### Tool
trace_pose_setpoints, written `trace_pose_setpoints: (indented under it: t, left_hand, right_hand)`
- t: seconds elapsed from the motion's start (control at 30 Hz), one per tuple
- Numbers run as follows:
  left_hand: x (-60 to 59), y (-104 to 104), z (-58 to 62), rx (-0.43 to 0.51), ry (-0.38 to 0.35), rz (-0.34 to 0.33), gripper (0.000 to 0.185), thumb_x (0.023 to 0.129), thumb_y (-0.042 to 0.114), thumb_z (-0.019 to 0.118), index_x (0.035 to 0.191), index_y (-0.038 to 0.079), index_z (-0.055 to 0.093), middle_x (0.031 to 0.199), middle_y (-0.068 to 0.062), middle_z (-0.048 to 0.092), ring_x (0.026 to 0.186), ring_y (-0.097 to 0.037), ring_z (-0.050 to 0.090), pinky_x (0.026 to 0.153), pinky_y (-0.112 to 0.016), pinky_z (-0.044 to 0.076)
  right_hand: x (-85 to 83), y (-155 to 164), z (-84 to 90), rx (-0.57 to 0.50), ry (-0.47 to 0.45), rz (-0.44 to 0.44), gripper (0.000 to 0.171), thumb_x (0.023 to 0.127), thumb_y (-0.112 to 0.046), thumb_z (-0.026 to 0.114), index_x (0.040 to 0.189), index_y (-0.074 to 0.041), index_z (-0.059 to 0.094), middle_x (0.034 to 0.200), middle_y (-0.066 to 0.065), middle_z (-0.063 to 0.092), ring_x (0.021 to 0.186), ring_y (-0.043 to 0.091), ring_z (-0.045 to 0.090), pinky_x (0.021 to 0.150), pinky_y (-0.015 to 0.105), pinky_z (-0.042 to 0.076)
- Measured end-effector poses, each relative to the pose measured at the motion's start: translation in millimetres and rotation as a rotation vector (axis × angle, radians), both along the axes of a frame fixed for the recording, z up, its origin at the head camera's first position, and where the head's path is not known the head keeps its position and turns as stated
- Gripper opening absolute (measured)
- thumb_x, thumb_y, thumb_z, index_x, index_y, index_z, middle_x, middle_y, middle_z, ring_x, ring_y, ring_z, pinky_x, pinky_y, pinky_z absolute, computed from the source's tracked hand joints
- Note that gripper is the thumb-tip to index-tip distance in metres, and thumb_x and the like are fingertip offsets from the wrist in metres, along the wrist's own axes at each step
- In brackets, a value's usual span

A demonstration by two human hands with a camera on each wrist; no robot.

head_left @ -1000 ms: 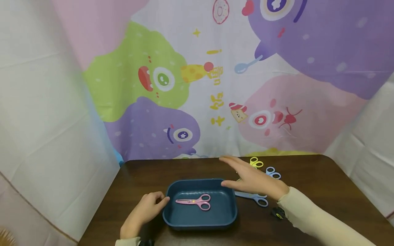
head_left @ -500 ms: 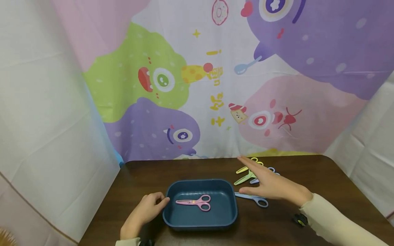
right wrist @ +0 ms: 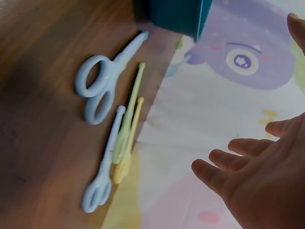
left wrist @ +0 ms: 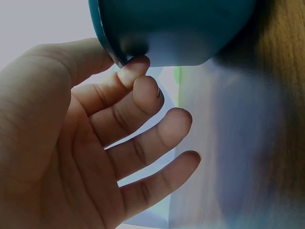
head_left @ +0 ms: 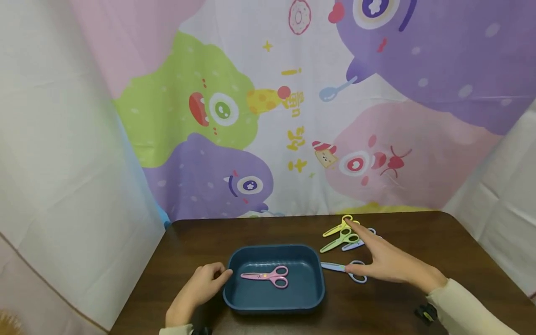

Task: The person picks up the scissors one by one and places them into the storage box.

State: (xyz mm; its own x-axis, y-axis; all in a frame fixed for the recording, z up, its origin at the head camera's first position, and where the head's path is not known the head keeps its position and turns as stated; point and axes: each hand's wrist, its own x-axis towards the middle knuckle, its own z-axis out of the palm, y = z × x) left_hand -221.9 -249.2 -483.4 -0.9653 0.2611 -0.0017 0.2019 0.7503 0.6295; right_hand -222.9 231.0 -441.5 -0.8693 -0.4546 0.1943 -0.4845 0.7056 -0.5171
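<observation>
A dark blue tray (head_left: 274,304) rests on the table with pink scissors (head_left: 268,276) lying inside it. My left hand (head_left: 201,286) pinches the tray's left rim between thumb and index finger; in the left wrist view its other fingers (left wrist: 164,133) are bent loosely below the rim. Spread and holding nothing, my right hand (head_left: 391,260) hovers above light blue scissors (head_left: 333,266), hiding part of their handles. Beyond them lie green scissors (head_left: 337,242), yellow scissors (head_left: 335,229) and a second blue pair (head_left: 353,245), partly covered by the fingers in the head view.
The brown table (head_left: 188,246) ends at a patterned cloth (head_left: 293,186) behind it. White cloth walls (head_left: 75,186) stand at both sides. The loose scissors lie right of the tray, close together near the back edge.
My right hand has moved right and a little toward me, from over the tray's right side to over the nearer blue scissors. The left hand stays on the tray rim.
</observation>
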Motion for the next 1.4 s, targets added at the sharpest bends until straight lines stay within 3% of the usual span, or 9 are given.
trace_pose_setpoints:
  t: [0.13,0.3,0.7,0.93,1.2,1.4]
  left_hand:
    - [-0.3,-0.6,-1.3,0.014,-0.012,-0.002,0.029,0.103,0.034,0.063,0.081,0.015,0.060,0.064,0.005,0.044,0.057,-0.007,0.041,0.056,-0.025,0.036]
    - [0.1,-1.3,-0.7,0.012,-0.021,-0.005,0.029,0.104,0.033,0.062,0.081,0.015,0.060,0.064,0.005,0.044,0.057,-0.007,0.042,0.056,-0.025,0.036]
    - [3.1,-0.2,3.7,0.002,-0.011,0.004,0.030,0.103,0.035,0.063,0.080,0.016,0.060,0.063,0.005,0.044,0.056,-0.007,0.041,0.056,-0.025,0.036]
    - [2.2,0.1,1.6,-0.013,0.003,-0.003,0.029,0.102,0.035,0.064,0.080,0.016,0.060,0.063,0.005,0.045,0.056,-0.006,0.041,0.057,-0.025,0.036]
    - [3.0,0.5,2.3,-0.002,-0.013,0.000,0.028,0.103,0.034,0.063,0.081,0.015,0.060,0.062,0.006,0.044,0.055,-0.007,0.040,0.056,-0.025,0.036]
    - [2.7,1.0,2.2,-0.007,-0.009,0.008,0.028,0.102,0.033,0.065,0.081,0.015,0.060,0.063,0.005,0.045,0.056,-0.008,0.042,0.056,-0.025,0.036]
  right_hand:
    - [0.4,9.9,-9.2,-0.024,0.044,-0.020,0.105,0.087,-0.054,0.079,0.165,-0.022,0.018,0.166,0.020,0.029,0.148,0.049,0.034,0.109,0.071,0.035]
    - [-0.8,19.2,-18.7,-0.030,0.077,-0.058,0.103,0.086,-0.052,0.080,0.165,-0.024,0.019,0.163,0.020,0.034,0.145,0.045,0.040,0.105,0.068,0.040]
    - [0.1,29.2,-35.8,-0.025,0.058,-0.105,0.096,0.087,-0.050,0.080,0.160,-0.015,0.031,0.157,0.021,0.043,0.141,0.047,0.044,0.104,0.068,0.040]
    - [2.5,31.1,-53.3,-0.001,0.099,-0.084,0.095,0.084,-0.051,0.083,0.154,-0.004,0.039,0.142,0.016,0.059,0.121,0.035,0.064,0.095,0.049,0.053]
    - [0.4,34.8,-61.3,-0.018,0.122,-0.051,0.088,0.084,-0.045,0.085,0.150,-0.003,0.045,0.140,0.017,0.060,0.114,0.034,0.066,0.087,0.037,0.056]
    - [-1.5,37.8,-64.5,-0.014,0.172,-0.045,0.085,0.082,-0.041,0.087,0.147,-0.005,0.049,0.134,0.013,0.064,0.108,0.028,0.067,0.087,0.037,0.056]
